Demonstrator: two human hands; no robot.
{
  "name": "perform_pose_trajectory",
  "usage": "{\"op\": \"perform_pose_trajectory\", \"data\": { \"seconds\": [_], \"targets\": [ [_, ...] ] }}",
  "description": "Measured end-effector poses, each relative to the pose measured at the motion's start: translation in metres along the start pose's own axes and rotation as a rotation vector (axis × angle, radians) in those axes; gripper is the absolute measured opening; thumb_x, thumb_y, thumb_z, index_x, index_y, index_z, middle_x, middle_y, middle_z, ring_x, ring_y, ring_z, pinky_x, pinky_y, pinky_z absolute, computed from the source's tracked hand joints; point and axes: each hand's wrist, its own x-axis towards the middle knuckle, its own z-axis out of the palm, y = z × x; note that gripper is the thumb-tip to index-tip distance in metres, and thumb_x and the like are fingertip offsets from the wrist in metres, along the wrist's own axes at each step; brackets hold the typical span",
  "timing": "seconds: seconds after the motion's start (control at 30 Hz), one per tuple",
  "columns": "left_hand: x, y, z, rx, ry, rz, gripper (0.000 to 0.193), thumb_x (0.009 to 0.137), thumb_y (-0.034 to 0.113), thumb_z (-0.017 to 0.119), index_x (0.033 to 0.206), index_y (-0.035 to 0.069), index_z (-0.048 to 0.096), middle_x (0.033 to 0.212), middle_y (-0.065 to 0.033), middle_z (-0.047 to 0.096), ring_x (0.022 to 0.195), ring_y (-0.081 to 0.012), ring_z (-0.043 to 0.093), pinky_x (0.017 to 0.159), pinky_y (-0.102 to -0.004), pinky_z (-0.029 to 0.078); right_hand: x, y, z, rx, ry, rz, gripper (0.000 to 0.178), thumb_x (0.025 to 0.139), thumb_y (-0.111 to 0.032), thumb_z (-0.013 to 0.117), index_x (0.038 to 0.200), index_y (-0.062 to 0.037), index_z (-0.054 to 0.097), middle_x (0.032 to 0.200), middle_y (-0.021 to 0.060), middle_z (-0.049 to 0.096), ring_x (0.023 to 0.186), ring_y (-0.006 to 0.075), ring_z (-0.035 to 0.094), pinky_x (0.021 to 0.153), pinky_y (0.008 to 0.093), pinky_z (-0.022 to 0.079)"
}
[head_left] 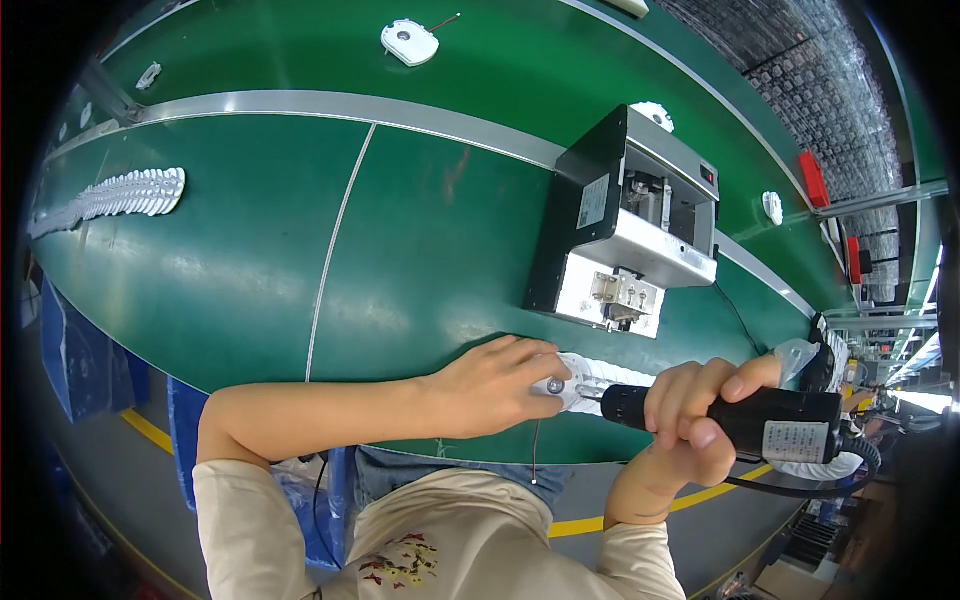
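Note:
My left hand (500, 388) lies at the bench's near edge, its fingers closed on a white plastic part (573, 374) with a small round metal piece on it. A thin wire (534, 455) hangs below this part over the edge. My right hand (700, 405) is wrapped round a black electric screwdriver (765, 412), held nearly level. Its tip points left at the white part; whether it touches a screw cannot be made out. Behind the tip runs a row of similar white parts (615, 372), partly covered by the screwdriver and my right hand.
A black and silver screw feeder (590, 235) stands just beyond my hands. A long row of silver-white parts (130, 193) lies at the far left. Past the metal rail (300, 103), a green conveyor belt (300, 50) carries several white units (410, 43). The screwdriver's cable (800, 492) loops at right.

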Motion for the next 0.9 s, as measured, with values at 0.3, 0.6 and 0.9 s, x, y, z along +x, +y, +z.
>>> {"op": "perform_pose_trajectory", "data": {
  "seconds": [0.3,0.6,0.9],
  "targets": [
    [0.001,0.003,-0.003,-0.053,0.000,-0.018,0.023,0.066,0.015,0.069,0.089,0.014,0.067,0.109,-0.0035,0.053,0.108,-0.0264,0.054,0.083,-0.0364,0.049,-0.017,0.011,0.003,-0.157,-0.038,-0.022,0.033,0.073,0.003,0.060,0.096,-0.0053,0.038,0.058,0.0053,0.047,0.039,0.0141,0.045,0.041,0.0292,0.041],
    [0.004,0.008,-0.013,-0.148,-0.043,-0.121,0.028,0.063,0.014,0.070,0.090,0.013,0.068,0.116,-0.0128,0.048,0.095,-0.0299,0.056,0.081,-0.0382,0.048,-0.019,0.011,0.012,-0.140,-0.081,-0.005,0.030,0.068,0.003,0.070,0.085,-0.0048,0.046,0.056,0.0042,0.050,0.043,0.0152,0.047,0.041,0.0280,0.041],
    [0.000,0.030,-0.066,-0.070,-0.166,-0.176,0.034,0.059,0.013,0.071,0.092,0.011,0.065,0.119,-0.0118,0.051,0.105,-0.0320,0.050,0.087,-0.0450,0.041,0.006,-0.029,-0.043,0.172,-0.363,-0.174,0.043,0.071,0.003,0.064,0.105,-0.0074,0.040,0.060,0.0039,0.053,0.046,0.0160,0.057,0.044,0.0295,0.050]
  ]
}}
